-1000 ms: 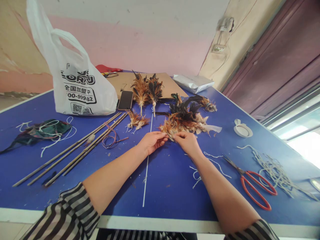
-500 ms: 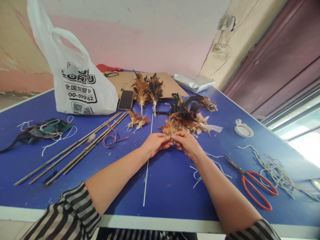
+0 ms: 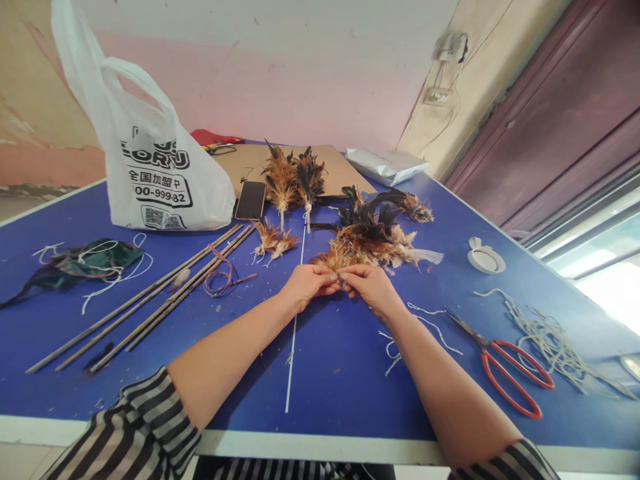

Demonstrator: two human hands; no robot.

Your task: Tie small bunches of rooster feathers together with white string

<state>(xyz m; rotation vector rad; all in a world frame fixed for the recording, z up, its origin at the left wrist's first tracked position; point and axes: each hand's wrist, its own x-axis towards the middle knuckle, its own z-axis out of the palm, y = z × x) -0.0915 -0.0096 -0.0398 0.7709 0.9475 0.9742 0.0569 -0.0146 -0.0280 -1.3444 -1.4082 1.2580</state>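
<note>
My left hand (image 3: 316, 285) and my right hand (image 3: 369, 283) meet over the middle of the table, fingertips pinched together. Between them they grip the base of a small feather bunch (image 3: 327, 259), its orange-brown tips pointing away from me. Just behind lies a heap of brown, black and cream feathers (image 3: 370, 240), which partly merges with the held bunch. Farther back, two tied feather bunches (image 3: 281, 180) rest with their stems toward me. Two smaller feather tufts (image 3: 273, 241) with white thread lie to the left of my hands.
Thin sticks (image 3: 165, 293) and a purple cord (image 3: 225, 273) lie on the left, before a white plastic bag (image 3: 165, 173) and a phone (image 3: 251, 201). Red-handled scissors (image 3: 515, 370), tangled string (image 3: 555, 340) and a tape roll (image 3: 486, 259) are on the right. Cardboard (image 3: 345, 170) lies behind.
My fingers have shifted slightly at the base of the feather bunch, and its feathers spread a little more to the left. Both hands keep hold; the view has moved slightly.
</note>
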